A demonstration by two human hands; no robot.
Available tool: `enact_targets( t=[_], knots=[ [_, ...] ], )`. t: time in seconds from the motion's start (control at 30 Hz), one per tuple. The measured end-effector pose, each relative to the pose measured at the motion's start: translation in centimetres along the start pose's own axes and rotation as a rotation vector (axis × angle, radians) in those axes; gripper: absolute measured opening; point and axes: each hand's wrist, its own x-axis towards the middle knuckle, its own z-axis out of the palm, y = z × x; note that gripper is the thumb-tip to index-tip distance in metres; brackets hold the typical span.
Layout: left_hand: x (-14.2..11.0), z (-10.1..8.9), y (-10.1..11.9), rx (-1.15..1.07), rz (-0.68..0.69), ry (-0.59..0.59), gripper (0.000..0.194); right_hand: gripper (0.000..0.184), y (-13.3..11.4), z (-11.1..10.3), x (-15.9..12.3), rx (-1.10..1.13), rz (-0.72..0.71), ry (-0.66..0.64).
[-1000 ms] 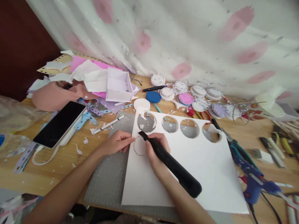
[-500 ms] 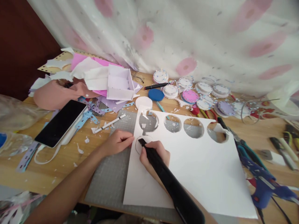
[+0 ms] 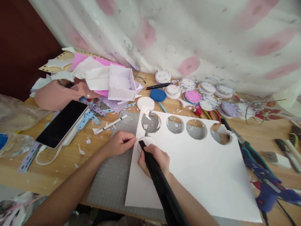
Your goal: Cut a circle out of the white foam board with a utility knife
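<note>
A large white board [image 3: 202, 175] lies partly over a grey cutting mat [image 3: 110, 185]. Several round holes run along its far edge, the rightmost with a torn rim. My right hand [image 3: 155, 158] is wrapped round a long black tool [image 3: 161, 191], its tip on the board near the left edge. Under that tip, a round outline [image 3: 149, 140] shows on the board, partly hidden by my fingers. My left hand [image 3: 121, 143] rests on the mat with fingers curled together, fingertips against the board's left edge.
Left are a phone [image 3: 62, 124] with a white cable, a white pen [image 3: 111, 124] and paper scraps. An open white box [image 3: 122, 82] stands behind. Decorated discs [image 3: 207, 103] line the back by the curtain. Pliers [image 3: 251, 150] and a blue glue gun [image 3: 268, 182] lie right.
The black tool has swung, its rear end moving left and nearer to me. My right hand has shifted slightly left, and more of the round outline shows. My left hand stays put.
</note>
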Motion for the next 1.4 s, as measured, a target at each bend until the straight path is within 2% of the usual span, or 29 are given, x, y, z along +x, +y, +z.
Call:
enact_targets(
  t=[0.23,0.67,0.83,1.4],
  knots=[
    [-0.04,-0.02,-0.24,0.005,0.015,-0.001,0.042,0.013,0.31,0.09,-0.31,-0.047,-0.076,-0.019],
    [-0.03,0.08,-0.21,0.02,0.008,0.007,0.041,0.014,0.36,0.25,-0.4,-0.034,-0.07,-0.024],
    [-0.02,0.1,-0.19,0.014,-0.003,0.013,0.041,0.015,0.39,0.18,-0.14,-0.043,-0.082,-0.105],
    [0.07,0.32,-0.4,0.013,0.015,0.015,0.037,0.014,0.44,0.28,0.22,0.075,0.012,-0.142]
  ],
)
